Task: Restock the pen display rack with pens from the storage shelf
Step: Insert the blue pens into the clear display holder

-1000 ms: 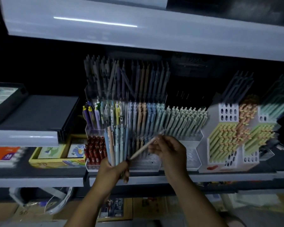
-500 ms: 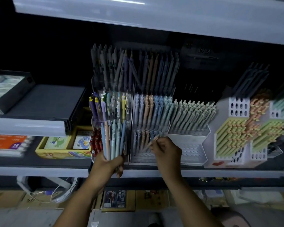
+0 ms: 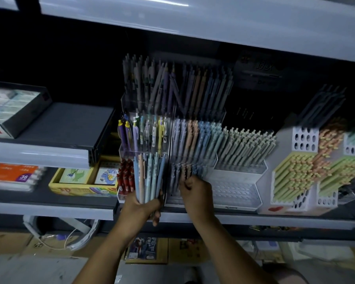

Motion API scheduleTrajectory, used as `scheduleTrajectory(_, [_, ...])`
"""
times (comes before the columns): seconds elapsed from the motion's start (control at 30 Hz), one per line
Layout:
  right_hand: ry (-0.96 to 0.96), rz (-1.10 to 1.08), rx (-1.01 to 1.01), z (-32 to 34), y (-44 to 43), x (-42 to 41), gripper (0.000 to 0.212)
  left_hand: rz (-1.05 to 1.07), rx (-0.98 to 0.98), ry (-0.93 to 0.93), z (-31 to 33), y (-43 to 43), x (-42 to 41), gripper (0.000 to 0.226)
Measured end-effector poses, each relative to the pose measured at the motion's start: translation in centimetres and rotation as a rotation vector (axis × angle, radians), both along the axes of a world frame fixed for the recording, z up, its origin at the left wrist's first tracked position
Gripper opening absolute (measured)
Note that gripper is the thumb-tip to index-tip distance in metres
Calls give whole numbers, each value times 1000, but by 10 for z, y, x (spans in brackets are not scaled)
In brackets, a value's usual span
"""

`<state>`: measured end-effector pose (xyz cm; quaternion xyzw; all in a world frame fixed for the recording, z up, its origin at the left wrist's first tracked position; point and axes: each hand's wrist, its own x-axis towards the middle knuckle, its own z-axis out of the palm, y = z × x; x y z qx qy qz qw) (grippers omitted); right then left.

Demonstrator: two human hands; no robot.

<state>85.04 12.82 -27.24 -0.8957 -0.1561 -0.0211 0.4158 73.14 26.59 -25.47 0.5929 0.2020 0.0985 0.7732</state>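
Left grip (image 3: pixel 140 205) sits low in the middle of the frame, fingers and thumb wrapped tight round the bottom of a bundle (image 3: pixel 148 177) of pastel pens: blue, mint and one peach, standing upright and fanning out a bit at the top. The bundle is held right in front of the left part of the rack (image 3: pixel 234 191), covering some of the red pens (image 3: pixel 125 177) in its lowest tier. Right grip (image 3: pixel 196 193) is just right of that, centre frame, back of the hand toward the camera, fingers curled in and touching the front row (image 3: pixel 179 171) of grey-blue pens on the rack's bottom step. Honestly can't tell if it's pinching one pen or just resting on the tops; it's blurry and the fingertips are tucked in among them. The two grips are near each other but not touching. The rack sits on the shelf (image 3: pixel 49 210) mid-frame, with stepped tiers going up: pastel rows in the middle, darker pens at the back in shadow, and a white perforated step just right of the right grip. Further right there's a white holder (image 3: pixel 304 138) with round holes, stuffed with yellow, green and orange pens lying slanted. Lower left, a yellow box (image 3: pixel 80 189) sits beside the rack.
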Motion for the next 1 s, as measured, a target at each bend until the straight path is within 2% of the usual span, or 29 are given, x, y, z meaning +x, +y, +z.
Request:
scheduleTrajectory(0.27, [126,-29,-32,7,-4,-2,18,10,-30,-14,3,-4,-2,25])
scheduleTrajectory(0.37, [89,-79,-67,21,-6,-6,17,1,-36,-25,5,-5,-3,32])
scheduleTrajectory(0.43, [133,-11,32,38,-5,-6,24,-2,-36,-33,6,-7,-3,29])
scheduleTrajectory(0.53, [304,182,325,65,-6,-12,29,-16,-25,-36,6,-10,-3,17])
scheduleTrajectory(0.63, [357,252,389,73,-9,-20,21,-52,-8,-21,6,-14,-4,8])
scheduleTrajectory(0.77, [508,249,502,69,-13,-25,12,-93,19,33,5,-19,-4,21])
scheduleTrajectory(0.9, [680,242,611,69,-20,-23,11,-102,6,52,2,-22,-4,16])
scheduleTrajectory(1.0, [714,267,605,72,-23,-22,13,-114,2,41,4,-24,-3,17])
